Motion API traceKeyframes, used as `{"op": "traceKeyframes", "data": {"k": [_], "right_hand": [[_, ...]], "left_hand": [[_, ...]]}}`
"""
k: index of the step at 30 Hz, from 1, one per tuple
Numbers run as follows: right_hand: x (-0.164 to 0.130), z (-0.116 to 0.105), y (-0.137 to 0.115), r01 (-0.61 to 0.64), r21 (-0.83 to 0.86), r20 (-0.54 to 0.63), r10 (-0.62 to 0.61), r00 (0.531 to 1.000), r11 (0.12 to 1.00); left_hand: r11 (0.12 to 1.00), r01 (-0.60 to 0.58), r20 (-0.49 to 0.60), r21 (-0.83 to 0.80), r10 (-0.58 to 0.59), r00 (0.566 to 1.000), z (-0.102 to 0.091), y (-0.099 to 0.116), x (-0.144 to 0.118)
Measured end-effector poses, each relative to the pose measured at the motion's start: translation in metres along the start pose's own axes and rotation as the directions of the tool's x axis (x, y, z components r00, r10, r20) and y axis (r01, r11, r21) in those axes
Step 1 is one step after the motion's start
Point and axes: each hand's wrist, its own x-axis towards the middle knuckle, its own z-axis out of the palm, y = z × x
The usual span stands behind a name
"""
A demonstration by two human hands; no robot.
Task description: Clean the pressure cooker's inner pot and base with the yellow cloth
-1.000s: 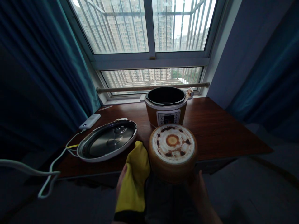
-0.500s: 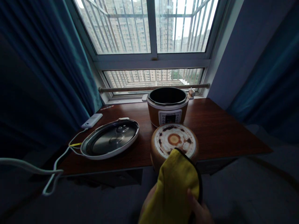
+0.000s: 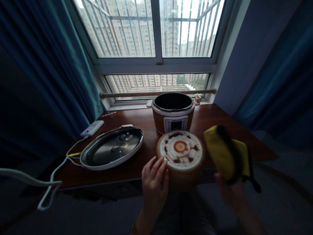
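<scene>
1. Yellow cleaning cloth (image 3: 226,155), bunched and blurred, is clutched in the right hand (image 3: 231,192) above the table's front edge, to the right of the pot; how tightly the fingers close on it I cannot tell.
2. Left hand (image 3: 154,181) rests with fingers spread and nothing in its grasp, its fingertips (image 3: 163,162) touching the near left rim of the upturned inner pot (image 3: 181,160), which sits at the table's (image 3: 227,137) front edge, partly overhanging it.
3. Scorched brown rings cover the pot's upturned base; a good wipe would probably press the cloth flat on these stains and work in circles from the middle outward.
4. Bracing the pot wall with the left palm seems wise, since it could slide off the edge.
5. Behind it stands the cooker body (image 3: 173,112); the lid (image 3: 112,151) lies to the left, well clear.
</scene>
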Motion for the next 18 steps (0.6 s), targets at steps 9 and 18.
{"op": "traceKeyframes", "data": {"k": [9, 18], "right_hand": [[0.009, 0.044, 0.016, 0.748, -0.475, 0.611, -0.438, 0.66, 0.464], [-0.021, 0.066, 0.013, 0.842, -0.396, 0.676, -0.504, 0.538, 0.367]], "left_hand": [[0.988, -0.114, 0.059, 0.105, 0.108, 0.992, 0.019, -0.005, -0.015], [0.979, -0.179, 0.02, 0.097, 0.178, 0.984, 0.02, -0.011, -0.018]]}}
